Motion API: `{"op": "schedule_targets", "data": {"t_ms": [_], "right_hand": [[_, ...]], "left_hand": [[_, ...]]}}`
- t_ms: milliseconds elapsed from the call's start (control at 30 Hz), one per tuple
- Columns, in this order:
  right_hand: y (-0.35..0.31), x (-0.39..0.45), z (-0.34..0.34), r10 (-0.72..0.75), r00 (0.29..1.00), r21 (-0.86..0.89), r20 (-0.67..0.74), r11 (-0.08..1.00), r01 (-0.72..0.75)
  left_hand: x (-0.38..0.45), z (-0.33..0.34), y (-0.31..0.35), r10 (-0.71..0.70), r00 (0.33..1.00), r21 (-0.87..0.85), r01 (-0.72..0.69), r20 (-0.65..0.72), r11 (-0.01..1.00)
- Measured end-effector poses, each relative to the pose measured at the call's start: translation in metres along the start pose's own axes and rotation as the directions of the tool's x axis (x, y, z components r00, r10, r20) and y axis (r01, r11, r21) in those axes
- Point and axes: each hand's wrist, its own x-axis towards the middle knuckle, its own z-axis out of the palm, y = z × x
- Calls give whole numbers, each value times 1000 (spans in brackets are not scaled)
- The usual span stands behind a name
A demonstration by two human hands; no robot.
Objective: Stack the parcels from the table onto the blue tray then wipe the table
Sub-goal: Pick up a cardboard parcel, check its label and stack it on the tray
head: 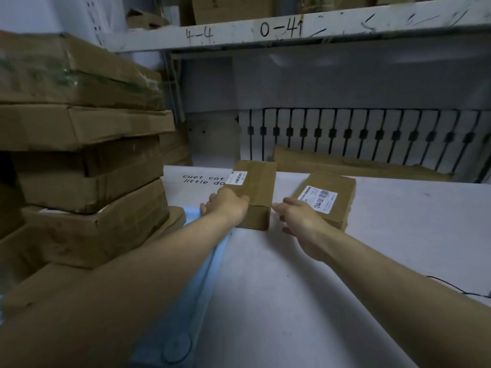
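Parcels: two brown boxes on the white table, the left parcel taller, the right parcel flat, just beside each other.
Left hand: holds the left parcel at its near left corner.
Right hand: fingers relaxed, between the parcels; it seems to touch the right parcel, but I cannot tell.
Blue tray: at the table's left edge, carrying the stacked boxes.

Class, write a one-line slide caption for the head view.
Left hand holds a parcel on the table; right hand reaches in.
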Motion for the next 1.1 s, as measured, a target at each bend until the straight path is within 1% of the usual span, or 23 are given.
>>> {"op": "schedule_targets", "data": {"t_ms": [67,200,367,433,567,733,833,933,1000,1100], "right_hand": [[1,6,3,-6,1000,-18,-5,1000,5],[1,5,2,-62,998,-51,-1,997,61],[3,-1,-9,-63,997,-79,-51,995,59],[2,-5,-16,-47,996,-86,-73,995,40],[3,-15,-33,-29,992,-75,-123,997,19],[17,-36,-60,-49,980,-123,-192,992,26],[26,-55,-77,-63,969,-153,-239,988,26],[33,-75,-92,-66,960,-241,-270,970,-1],[36,-92,-97,-62,967,-281,-247,960,-10],[38,-117,-102,-34,978,-332,-206,942,-37]], "left_hand": [[1,5,4,-8,999,60,10,-40,998],[-2,20,11,45,999,111,-42,-22,993],[-5,23,13,86,996,68,-84,-23,994],[-8,22,16,108,994,49,-107,1,993],[-27,26,23,187,982,82,-189,37,978],[-65,35,27,193,975,121,-206,110,971],[-91,35,26,187,969,5,-190,160,982],[-117,29,24,194,963,-88,-180,189,980],[-132,24,19,202,957,-116,-180,209,977],[-147,20,12,183,955,-175,-144,232,974]]}}
